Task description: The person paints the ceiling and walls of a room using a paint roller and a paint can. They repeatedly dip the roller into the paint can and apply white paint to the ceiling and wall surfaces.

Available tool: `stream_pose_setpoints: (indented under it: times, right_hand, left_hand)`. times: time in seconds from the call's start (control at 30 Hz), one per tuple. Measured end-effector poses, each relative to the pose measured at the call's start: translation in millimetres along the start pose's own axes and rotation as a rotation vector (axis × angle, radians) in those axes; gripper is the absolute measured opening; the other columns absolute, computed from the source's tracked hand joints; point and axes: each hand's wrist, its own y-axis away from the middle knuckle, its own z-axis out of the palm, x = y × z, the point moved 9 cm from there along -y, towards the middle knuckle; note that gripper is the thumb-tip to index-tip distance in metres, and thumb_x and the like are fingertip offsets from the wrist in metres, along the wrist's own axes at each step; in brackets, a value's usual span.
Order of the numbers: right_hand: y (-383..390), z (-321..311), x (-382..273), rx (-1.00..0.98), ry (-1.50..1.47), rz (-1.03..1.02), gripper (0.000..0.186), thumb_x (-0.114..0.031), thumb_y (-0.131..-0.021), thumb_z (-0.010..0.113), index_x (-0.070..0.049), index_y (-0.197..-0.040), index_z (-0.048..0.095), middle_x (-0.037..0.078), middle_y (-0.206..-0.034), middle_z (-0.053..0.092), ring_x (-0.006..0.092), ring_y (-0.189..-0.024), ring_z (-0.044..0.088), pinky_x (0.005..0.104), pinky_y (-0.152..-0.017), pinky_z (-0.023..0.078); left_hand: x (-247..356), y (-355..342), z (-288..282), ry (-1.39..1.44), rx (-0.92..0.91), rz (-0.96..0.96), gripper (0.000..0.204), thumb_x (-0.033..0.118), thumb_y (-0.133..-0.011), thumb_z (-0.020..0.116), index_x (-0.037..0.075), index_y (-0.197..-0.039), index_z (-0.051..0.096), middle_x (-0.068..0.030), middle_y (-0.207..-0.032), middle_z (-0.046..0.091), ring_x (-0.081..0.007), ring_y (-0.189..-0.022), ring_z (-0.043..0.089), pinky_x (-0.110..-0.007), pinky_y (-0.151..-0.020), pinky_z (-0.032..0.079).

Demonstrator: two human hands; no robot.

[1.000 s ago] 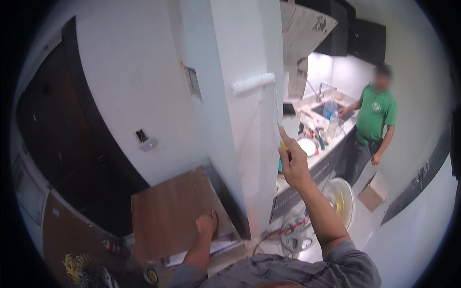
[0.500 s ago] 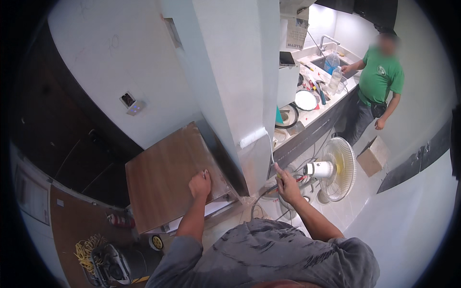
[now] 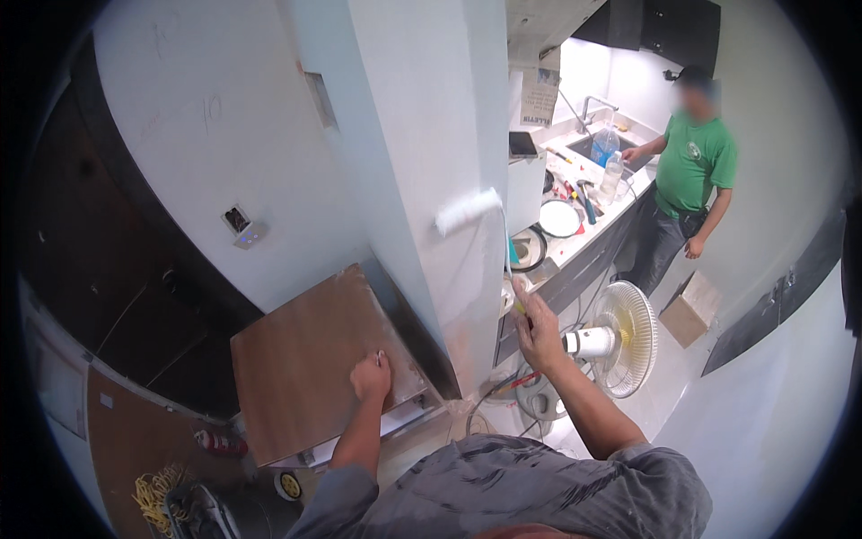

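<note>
From where I stand, the paint roller [image 3: 469, 212] lies against the pale face of the pillar [image 3: 431, 99], its white sleeve slightly aslant. The right hand [image 3: 539, 331] has its fingers wrapped round the handle, below the thin bent frame. I'd judge it light, with a stiff wire and a soft, fluffy sleeve that would turn slippery when wet; the handle is the place to hold it. The left hand [image 3: 370, 375] sits curled on the brown wooden cabinet [image 3: 301, 377]; whether its fingers pinch something small, I can't tell. The right hand hides most of the handle, and the smaller clutter on the tabletop [image 3: 609, 212] is hard to make out.
</note>
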Motion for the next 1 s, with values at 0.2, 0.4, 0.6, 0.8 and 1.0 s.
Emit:
stream_pose_setpoints:
  times: [0.2, 0.4, 0.6, 0.8, 1.0]
  right_hand:
    - [-97.5, -69.0, -97.5, 0.244, 0.068, -0.253, 0.057, -0.003, -0.100, 0.058, -0.008, -0.156, 0.045, 0.024, -0.098, 0.061, 0.0370, -0.083, 0.061, 0.0413, -0.079, 0.050]
    - [-192.1, -149.7, -182.3, 0.284, 0.027, -0.224, 0.048, -0.010, -0.104, 0.055, -0.005, -0.151, 0.051, 0.027, -0.100, 0.067, 0.0283, -0.081, 0.061, 0.0372, -0.084, 0.051]
    - [-282.7, -232.9, -277.0, 0.372, 0.072, -0.432, 0.047, -0.018, -0.104, 0.055, -0.008, -0.150, 0.054, 0.016, -0.085, 0.065, 0.0203, -0.067, 0.057, 0.0338, -0.069, 0.051]
    - [-366.8, -290.6, -369.6, 0.348, 0.016, -0.445, 0.050, -0.021, -0.106, 0.054, -0.015, -0.155, 0.049, 0.002, -0.083, 0.059, 0.0068, -0.053, 0.053, 0.0244, -0.042, 0.042]
    - [-426.5, -326.0, -441.2, 0.371, 0.023, -0.388, 0.054, -0.017, -0.101, 0.048, -0.013, -0.155, 0.047, 0.008, -0.088, 0.063, 0.0153, -0.056, 0.051, 0.0336, -0.044, 0.041]
  left_hand:
    - [-3.7, 0.3, 0.5, 0.002, 0.011, 0.013, 0.044, 0.042, -0.103, 0.050, 0.008, -0.096, 0.075, -0.0207, -0.094, 0.075, -0.0408, -0.090, 0.072, -0.054, -0.085, 0.055]
    - [-4.7, 0.1, 7.4, 0.027, 0.024, 0.086, 0.043, 0.041, -0.103, 0.050, 0.007, -0.096, 0.075, -0.0217, -0.095, 0.074, -0.0411, -0.088, 0.072, -0.054, -0.083, 0.056]
    - [-1.5, 0.5, -0.6, 0.050, 0.063, 0.088, 0.039, 0.038, -0.101, 0.053, 0.007, -0.095, 0.075, -0.0212, -0.092, 0.074, -0.0414, -0.088, 0.072, -0.054, -0.082, 0.056]
    - [-8.5, 1.8, -3.3, 0.073, 0.053, 0.056, 0.038, 0.038, -0.100, 0.054, 0.008, -0.096, 0.076, -0.0207, -0.093, 0.075, -0.0392, -0.089, 0.073, -0.052, -0.084, 0.056]
    - [-6.9, 3.5, -2.4, 0.097, 0.050, 0.035, 0.039, 0.039, -0.100, 0.053, 0.008, -0.096, 0.077, -0.0196, -0.092, 0.075, -0.0386, -0.089, 0.073, -0.051, -0.084, 0.056]
